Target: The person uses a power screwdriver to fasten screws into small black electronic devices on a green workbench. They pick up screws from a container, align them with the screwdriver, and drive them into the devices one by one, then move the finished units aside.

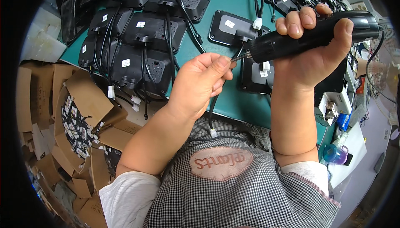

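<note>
My right hand (306,51) is wrapped round a black electric screwdriver (283,42), held nearly level with its bit to the left. At the bit's tip, the closed thumb and fingers of my left hand (204,80) pinch something too small to make out. A black cable (213,109) hangs just below that hand, ending in a white connector (213,133) over my apron; whether the hand grips it is hidden. Behind the screwdriver lies a black housing (225,22) with a white label. Another labelled black housing (251,84) sits beneath the tool, partly covered by it.
Several black housings (156,26) with trailing cables stand in rows on the green table (229,106). Cardboard boxes (89,97) are at the lower left, one full of small cabled parts (75,128). A blue-purple cup (334,154) stands at the right; the screwdriver's cord (368,67) hangs there.
</note>
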